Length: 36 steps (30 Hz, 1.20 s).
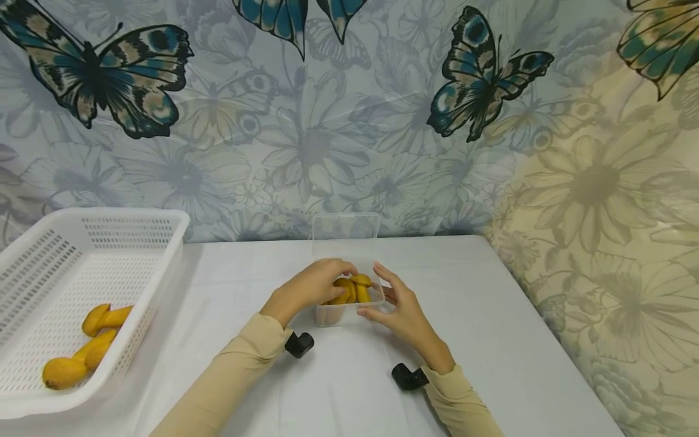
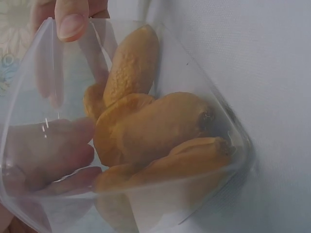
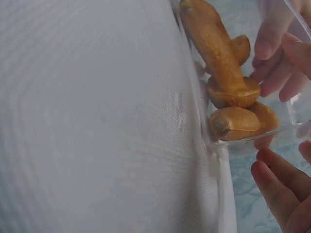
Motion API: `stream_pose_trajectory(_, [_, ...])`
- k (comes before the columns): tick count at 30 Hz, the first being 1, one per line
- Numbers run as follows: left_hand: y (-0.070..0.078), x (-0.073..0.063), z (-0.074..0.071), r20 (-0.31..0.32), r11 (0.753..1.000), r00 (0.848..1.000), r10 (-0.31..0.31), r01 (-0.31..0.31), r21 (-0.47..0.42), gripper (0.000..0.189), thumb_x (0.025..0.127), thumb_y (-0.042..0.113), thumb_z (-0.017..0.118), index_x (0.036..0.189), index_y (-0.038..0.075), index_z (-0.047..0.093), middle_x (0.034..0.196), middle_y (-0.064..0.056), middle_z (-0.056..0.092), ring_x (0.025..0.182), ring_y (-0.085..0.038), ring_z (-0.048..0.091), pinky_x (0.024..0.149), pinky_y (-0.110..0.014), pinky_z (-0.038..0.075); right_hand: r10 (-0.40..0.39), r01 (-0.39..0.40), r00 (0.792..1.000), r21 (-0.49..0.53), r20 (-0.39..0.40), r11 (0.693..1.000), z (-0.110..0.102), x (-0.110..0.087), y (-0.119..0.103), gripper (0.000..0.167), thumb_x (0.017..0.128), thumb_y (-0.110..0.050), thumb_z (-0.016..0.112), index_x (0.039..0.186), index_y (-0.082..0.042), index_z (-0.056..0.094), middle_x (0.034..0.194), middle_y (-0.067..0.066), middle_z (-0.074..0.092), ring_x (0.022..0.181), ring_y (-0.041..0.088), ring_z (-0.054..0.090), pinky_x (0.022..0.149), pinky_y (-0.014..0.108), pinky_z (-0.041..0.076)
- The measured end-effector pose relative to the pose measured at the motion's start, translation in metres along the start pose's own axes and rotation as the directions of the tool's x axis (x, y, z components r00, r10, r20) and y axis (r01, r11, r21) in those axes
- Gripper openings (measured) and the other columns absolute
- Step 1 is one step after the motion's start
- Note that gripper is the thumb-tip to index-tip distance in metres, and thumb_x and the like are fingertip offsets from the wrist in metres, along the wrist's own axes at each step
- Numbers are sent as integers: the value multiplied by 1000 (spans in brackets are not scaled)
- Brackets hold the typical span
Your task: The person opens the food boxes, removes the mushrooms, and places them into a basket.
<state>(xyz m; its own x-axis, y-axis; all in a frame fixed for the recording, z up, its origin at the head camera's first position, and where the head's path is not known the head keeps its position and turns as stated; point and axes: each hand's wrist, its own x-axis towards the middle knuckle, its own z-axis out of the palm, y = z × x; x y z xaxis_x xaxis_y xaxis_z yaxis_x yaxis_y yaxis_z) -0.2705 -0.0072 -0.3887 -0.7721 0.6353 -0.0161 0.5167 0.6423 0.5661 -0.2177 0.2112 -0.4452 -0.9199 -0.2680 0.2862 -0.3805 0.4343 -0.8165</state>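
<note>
On the table (image 1: 448,267), mushrooms (image 1: 363,292) sit in a box (image 1: 329,315) whose lid (image 1: 346,227) stands raised, likely for access, while the right hand (image 1: 404,308), spread wide, seemingly steadies its side and the left hand (image 1: 308,285) reaches in, fingers bent, whether gripping one I cannot tell.

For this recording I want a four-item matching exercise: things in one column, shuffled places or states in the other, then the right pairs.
1. White basket
2. Clear container
3. Left hand
4. Right hand

A. Outside, by the container's right side
B. At the left of the head view
C. Partly inside the container
D. Lid raised

Pairs: 1-B; 2-D; 3-C; 4-A
</note>
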Motion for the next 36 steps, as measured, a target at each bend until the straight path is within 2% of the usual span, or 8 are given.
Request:
stream_pose_trajectory(7, [1, 5, 2, 5, 995, 999, -32, 32, 90, 36, 91, 7, 69, 127, 10, 64, 126, -9, 67, 117, -26, 62, 102, -40, 52, -8, 8, 1000, -13, -5, 1000, 1, 0, 1, 91, 78, -19, 85, 154, -19, 34, 158, 15, 36, 134, 40, 50, 105, 43, 50])
stream_pose_trajectory(14, [2, 8, 6, 13, 974, 999, -34, 30, 224, 36, 91, 12, 71, 127, 11, 66, 122, -5, 70, 100, -19, 65, 94, -36, 53, -15, 14, 1000, -23, -8, 1000, 1, 0, 2, 92, 78, -19, 85, 154, -19, 34, 158, 15, 36, 134, 42, 50, 105, 44, 50])
stream_pose_trajectory(19, [3, 7, 7, 18, 961, 1000, -25, 19, 276, 39, 90, 16, 74, 127, 13, 66, 120, -4, 72, 101, -21, 66, 102, -41, 48, -20, 20, 1000, -23, -10, 1000, 1, 1, 3, 91, 78, -19, 85, 154, -18, 35, 158, 16, 36, 134, 42, 49, 105, 45, 50])
stream_pose_trajectory(24, [1, 6, 7, 6, 970, 1000, -18, 16, 244, 38, 89, 16, 74, 126, 12, 67, 121, -4, 71, 104, -20, 65, 109, -43, 44, -20, 20, 1000, -19, -9, 1000, 1, 0, 3, 91, 78, -20, 85, 154, -18, 35, 159, 14, 36, 136, 41, 48, 105, 44, 50])
stream_pose_trajectory(27, [0, 6, 7, -6, 976, 1000, -7, 8, 220, 36, 89, 18, 75, 124, 13, 68, 120, -3, 72, 102, -19, 64, 107, -43, 45, -12, 12, 1000, -16, -7, 1000, 1, 0, 3, 92, 78, -19, 85, 154, -18, 35, 159, 13, 36, 136, 40, 48, 105, 44, 50])
stream_pose_trajectory(31, [-2, 5, 7, -23, 986, 1000, 11, -7, 166, 34, 88, 22, 76, 121, 17, 69, 113, -2, 70, 94, -17, 61, 93, -39, 50, -3, 3, 1000, -12, -4, 1000, 1, 1, 2, 92, 78, -13, 85, 154, -14, 33, 159, 16, 34, 133, 40, 52, 104, 44, 50])
stream_pose_trajectory(35, [-2, 2, 5, -13, 995, 1000, 16, -15, 99, 33, 87, 24, 77, 119, 22, 71, 104, 1, 60, 85, -15, 54, 79, -31, 46, 8, -8, 1000, 3, 13, 1000, 0, 2, -12, 92, 78, -6, 83, 154, -5, 31, 158, 24, 32, 128, 46, 54, 103, 50, 49])
stream_pose_trajectory(36, [-2, 2, 4, -6, 997, 1000, 17, -17, 78, 31, 87, 23, 77, 118, 22, 71, 103, 2, 58, 85, -15, 53, 79, -30, 46, 10, -10, 1000, 7, 15, 1000, 0, 1, -16, 91, 78, -4, 82, 153, -3, 31, 158, 25, 32, 127, 47, 54, 103, 52, 49])
